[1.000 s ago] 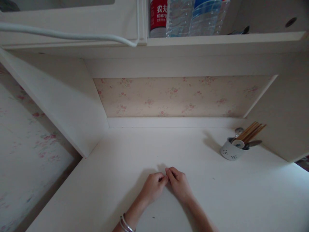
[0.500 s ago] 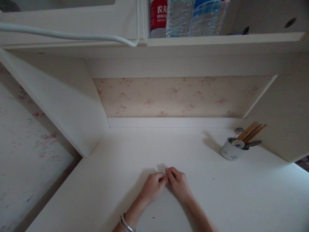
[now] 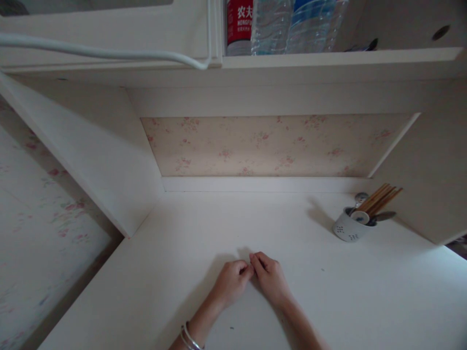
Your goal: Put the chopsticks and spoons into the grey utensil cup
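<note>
My left hand [image 3: 232,282] lies on the white tabletop [image 3: 204,218], its fingers curled closed and the thumb against the forefinger. Two silver bangles [image 3: 188,336] circle that wrist. Touching it at the fingertips is my right hand [image 3: 270,279], also curled closed. No object shows in either hand; the insides of the fingers are hidden. Beyond them to the right stands a white utensil holder [image 3: 346,229] with pierced dots. It holds several wooden chopsticks [image 3: 381,200], a spoon [image 3: 385,216] and other utensils.
Small dark specks mark the tabletop near my forearms. Overhead, a shelf [image 3: 328,57] bears several plastic bottles [image 3: 272,29], one red-labelled. A white cable [image 3: 109,51] hangs across the cabinet door at upper left. Side panels [image 3: 95,146] close in the desk left and right.
</note>
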Motion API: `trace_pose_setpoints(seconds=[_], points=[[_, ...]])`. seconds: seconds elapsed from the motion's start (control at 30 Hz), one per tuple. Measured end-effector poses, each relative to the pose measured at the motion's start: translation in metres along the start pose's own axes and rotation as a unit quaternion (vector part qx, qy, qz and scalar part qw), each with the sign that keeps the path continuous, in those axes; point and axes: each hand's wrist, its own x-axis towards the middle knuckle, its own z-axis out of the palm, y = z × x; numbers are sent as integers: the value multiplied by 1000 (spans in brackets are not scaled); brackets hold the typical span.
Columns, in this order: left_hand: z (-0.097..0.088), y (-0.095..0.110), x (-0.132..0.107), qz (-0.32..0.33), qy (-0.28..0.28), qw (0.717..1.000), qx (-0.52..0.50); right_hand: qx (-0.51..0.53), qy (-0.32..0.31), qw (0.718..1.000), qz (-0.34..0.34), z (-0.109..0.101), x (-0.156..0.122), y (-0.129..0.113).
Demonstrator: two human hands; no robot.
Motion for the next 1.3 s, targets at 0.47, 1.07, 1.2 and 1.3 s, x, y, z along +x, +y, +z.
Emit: trace_pose_setpoints(seconds=[0.47, 1.07, 1.2, 1.3], points=[[0, -1, 0, 3, 5, 1000, -7, -11, -2, 1000, -6, 0, 0, 0], [0, -2, 0, 8, 1, 1000, 2, -1, -5, 1000, -3, 0, 1, -2], [0, -1, 0, 3, -6, 1000, -1, 26, -3, 1000, 7, -3, 3, -2], [0, -2, 0, -10, -8, 1000, -3, 79, 70, 994, 43, -23, 9, 7]])
